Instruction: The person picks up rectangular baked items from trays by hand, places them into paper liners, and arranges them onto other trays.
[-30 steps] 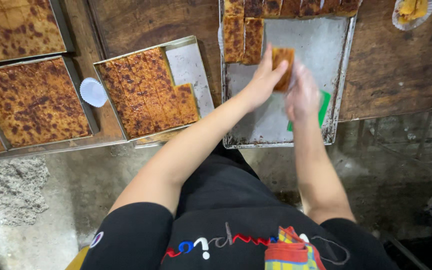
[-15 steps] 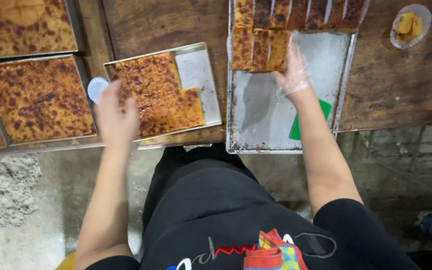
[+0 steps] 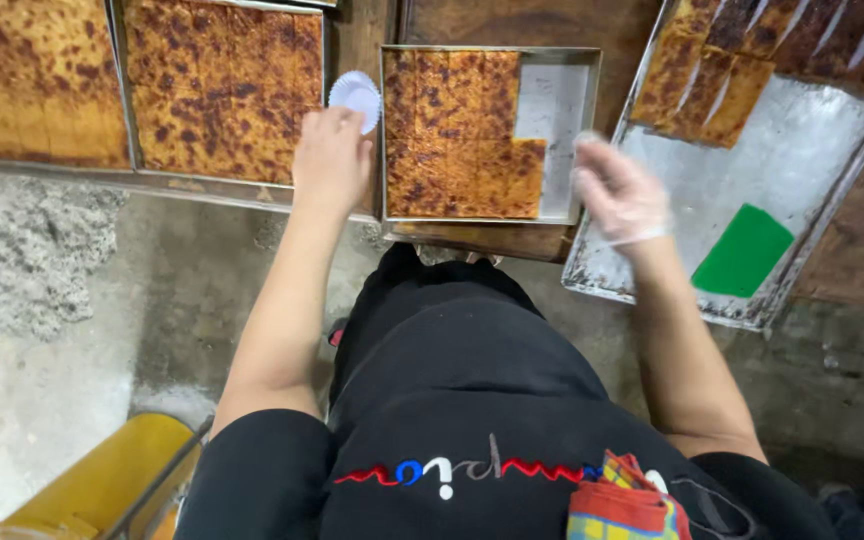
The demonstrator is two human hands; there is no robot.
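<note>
Beside the cake tray [image 3: 557, 100], left hand [image 3: 330, 160] pinches a white paper cup [image 3: 355, 96] — gloved right hand [image 3: 620, 190] hovers open, empty, at the tray's right edge.

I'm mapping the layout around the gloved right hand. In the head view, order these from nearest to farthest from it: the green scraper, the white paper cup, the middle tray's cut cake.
1. Cut cake, just left of the right hand, in the middle tray.
2. Green scraper, to its right on the big tray.
3. White paper cup, far left, at the left hand.
</note>
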